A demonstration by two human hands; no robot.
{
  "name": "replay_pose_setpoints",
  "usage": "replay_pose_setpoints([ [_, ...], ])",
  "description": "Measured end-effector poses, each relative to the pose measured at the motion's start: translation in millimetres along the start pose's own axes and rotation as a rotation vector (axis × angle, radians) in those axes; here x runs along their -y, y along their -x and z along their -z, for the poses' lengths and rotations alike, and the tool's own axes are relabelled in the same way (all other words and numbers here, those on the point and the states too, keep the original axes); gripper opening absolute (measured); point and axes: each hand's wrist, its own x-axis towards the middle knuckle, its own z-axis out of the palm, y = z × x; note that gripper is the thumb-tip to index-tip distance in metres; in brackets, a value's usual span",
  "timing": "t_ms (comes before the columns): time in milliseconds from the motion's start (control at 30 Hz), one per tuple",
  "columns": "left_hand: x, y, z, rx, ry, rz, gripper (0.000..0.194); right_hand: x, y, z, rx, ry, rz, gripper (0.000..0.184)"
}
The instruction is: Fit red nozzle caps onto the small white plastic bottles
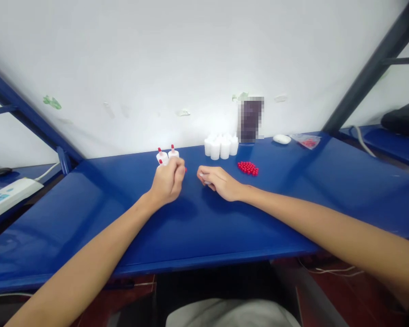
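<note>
Head view: right hand nearer the white bottles

The cluster of upright white bottles [224,148] is the landmark. The right hand [221,181] lies just in front of it, fingers curled closed around a small white piece [207,183], mostly covered, so its long axis cannot be told. The left hand [168,179] is farther off, left and in front of the cluster, bunched into a fist; whether it grips anything is hidden, though a red tip [186,170] shows at its right edge, facing the right hand across a gap. Red-tipped bottles [173,154] stand left of the cluster; red pieces [248,168] lie right and in front, nearer the right hand.
</note>
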Motion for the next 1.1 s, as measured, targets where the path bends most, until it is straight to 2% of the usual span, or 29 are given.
replay_pose_setpoints([
  [67, -5, 8, -1.2, 0.116, -0.010, -0.022, 0.027, 0, 1, 0, 0.026, -0.022, 0.008, 0.025],
  [167, -13, 8, -10.9, 0.206, 0.053, 0.033, 0.035, -5, 2, 0, 0.025, -0.045, 0.020, 0.033],
  [267, -18, 7, -17.8, 0.362, 0.128, 0.043, 0.032, -11, 1, 0, 0.005, -0.085, -0.002, 0.040],
  [367, -20, 7, -15.9, 0.454, 0.124, 0.052, 0.030, -14, 0, 0, 0.020, -0.102, -0.034, 0.044],
  [467, -18, 7, -10.6, 0.487, 0.035, -0.022, 0.032, -10, 0, 0, 0.049, -0.095, -0.036, 0.044],
  [633, -16, 6, -8.5, 0.526, -0.036, -0.115, 0.030, -3, -1, 3, 0.126, -0.013, 0.002, 0.028],
  [1100, -18, 9, -11.6, 0.535, 0.028, -0.046, 0.022, -3, -1, -1, 0.082, 0.155, -0.017, 0.027],
])
